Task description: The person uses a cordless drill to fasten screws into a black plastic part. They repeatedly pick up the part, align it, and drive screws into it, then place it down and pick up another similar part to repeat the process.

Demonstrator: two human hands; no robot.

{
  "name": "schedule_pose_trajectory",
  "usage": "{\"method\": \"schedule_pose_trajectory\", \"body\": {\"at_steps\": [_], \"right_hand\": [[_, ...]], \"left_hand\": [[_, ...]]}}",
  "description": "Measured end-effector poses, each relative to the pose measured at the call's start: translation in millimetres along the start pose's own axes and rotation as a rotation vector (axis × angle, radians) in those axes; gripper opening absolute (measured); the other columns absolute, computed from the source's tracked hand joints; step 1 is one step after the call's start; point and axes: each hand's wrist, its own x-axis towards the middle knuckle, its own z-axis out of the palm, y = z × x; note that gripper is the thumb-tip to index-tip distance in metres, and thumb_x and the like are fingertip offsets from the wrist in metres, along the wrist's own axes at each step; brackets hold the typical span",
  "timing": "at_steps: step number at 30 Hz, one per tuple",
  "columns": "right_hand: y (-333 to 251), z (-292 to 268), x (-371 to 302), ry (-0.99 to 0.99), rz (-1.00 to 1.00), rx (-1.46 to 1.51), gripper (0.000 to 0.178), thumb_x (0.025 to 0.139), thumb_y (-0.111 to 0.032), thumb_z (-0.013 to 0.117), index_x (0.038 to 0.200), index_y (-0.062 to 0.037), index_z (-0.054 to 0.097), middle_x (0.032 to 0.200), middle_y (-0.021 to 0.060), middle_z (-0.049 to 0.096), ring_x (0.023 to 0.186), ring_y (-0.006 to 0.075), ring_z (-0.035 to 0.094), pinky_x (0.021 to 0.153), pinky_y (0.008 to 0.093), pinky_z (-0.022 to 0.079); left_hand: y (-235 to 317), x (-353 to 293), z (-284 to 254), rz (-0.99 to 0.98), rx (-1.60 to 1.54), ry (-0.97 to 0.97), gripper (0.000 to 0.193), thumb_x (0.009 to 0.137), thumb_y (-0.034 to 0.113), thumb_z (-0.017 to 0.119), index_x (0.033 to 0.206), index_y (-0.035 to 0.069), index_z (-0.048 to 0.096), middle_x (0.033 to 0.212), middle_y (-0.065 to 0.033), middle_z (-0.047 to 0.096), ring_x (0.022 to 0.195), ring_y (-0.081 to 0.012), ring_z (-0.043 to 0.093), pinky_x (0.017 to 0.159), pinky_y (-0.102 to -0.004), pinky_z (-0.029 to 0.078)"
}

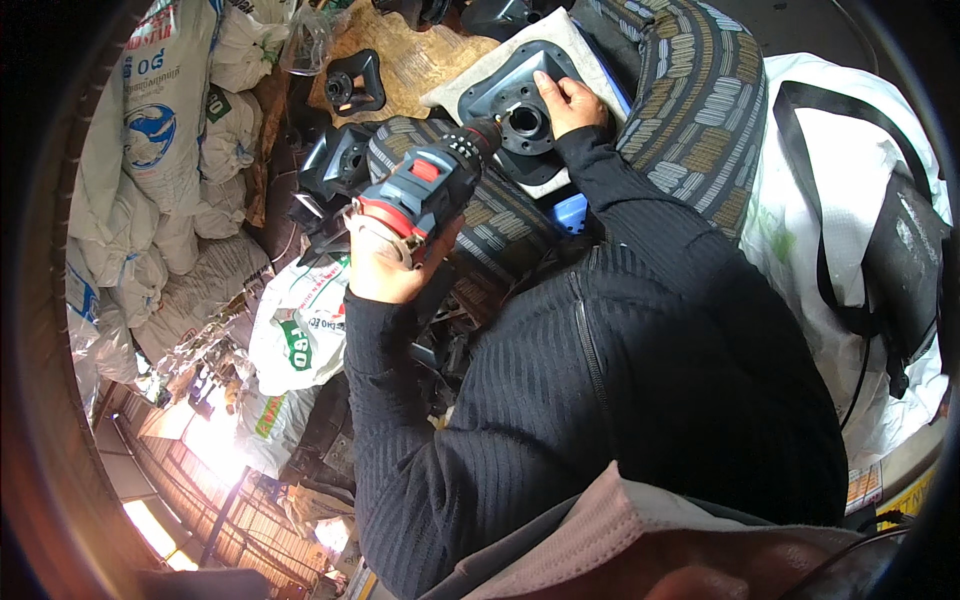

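Observation:
My left hand (385, 268) is wrapped round the grip of a grey and red cordless drill (425, 178). The drill's tip meets the raised round collar of a black square-based plastic part (522, 95), near one of the holes about it. That part lies on a pale flat pad (590, 50) across my patterned trouser legs. My right hand (570, 103) grips the part at its right edge, fingers bent over the rim. The undersides of both hands' fingers are partly hidden.
Similar black parts (355, 82) lie on a brown sheet and beside my left leg. White sacks (160, 130) are piled at the left. A white bag with black straps (810, 200) stands at the right. A blue object (570, 213) is under the pad's near edge.

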Motion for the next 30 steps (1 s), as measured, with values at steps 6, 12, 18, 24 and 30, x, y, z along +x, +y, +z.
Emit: {"method": "schedule_pose_trajectory", "body": {"at_steps": [6, 12, 18, 24, 30], "right_hand": [[6, 8, -5, 0.149, -0.137, -0.006, 0.049, 0.086, -0.046, 0.059, 0.065, -0.0021, 0.054, 0.069, 0.0154, 0.056, 0.066, 0.0352, 0.055, 0.060, 0.0430, 0.042], [11, 9, -4, 0.152, -0.179, 0.021, 0.046, 0.087, -0.041, 0.060, 0.064, -0.0023, 0.052, 0.067, 0.0155, 0.054, 0.063, 0.0355, 0.054, 0.058, 0.0434, 0.042], [9, 7, -3, 0.140, -0.175, 0.042, 0.047, 0.088, -0.042, 0.058, 0.064, -0.0023, 0.052, 0.066, 0.0156, 0.054, 0.062, 0.0356, 0.054, 0.058, 0.0439, 0.041], [6, 7, -6, 0.126, -0.160, 0.047, 0.048, 0.088, -0.042, 0.058, 0.063, -0.0019, 0.050, 0.065, 0.0152, 0.053, 0.062, 0.0352, 0.053, 0.058, 0.0430, 0.041], [1, 2, -8, 0.078, -0.112, 0.122, 0.045, 0.088, -0.037, 0.059, 0.063, -0.0006, 0.049, 0.064, 0.0168, 0.051, 0.061, 0.0352, 0.051, 0.057, 0.0428, 0.038]], "left_hand": [[-8, 14, -4, 0.003, 0.114, -0.043, 0.042, 0.072, 0.018, 0.078, 0.109, 0.004, 0.063, 0.102, -0.0101, 0.067, 0.089, -0.0268, 0.065, 0.088, -0.0363, 0.047], [-13, 27, 0, 0.114, 0.191, -0.033, 0.039, 0.071, 0.000, 0.074, 0.107, 0.002, 0.061, 0.099, -0.0113, 0.066, 0.089, -0.0237, 0.065, 0.079, -0.0343, 0.051], [-19, 36, 2, -0.016, 0.189, -0.076, 0.038, 0.070, 0.014, 0.078, 0.103, 0.002, 0.062, 0.097, -0.0109, 0.066, 0.089, -0.0245, 0.065, 0.081, -0.0347, 0.050], [-11, 54, 4, 0.037, 0.227, -0.122, 0.033, 0.073, 0.025, 0.076, 0.096, 0.005, 0.063, 0.087, -0.0130, 0.067, 0.080, -0.0289, 0.067, 0.072, -0.0350, 0.053], [0, 79, -7, 0.101, 0.344, -0.237, 0.032, 0.073, 0.028, 0.074, 0.094, 0.006, 0.064, 0.082, -0.0132, 0.067, 0.076, -0.0316, 0.067, 0.068, -0.0366, 0.054]]}}
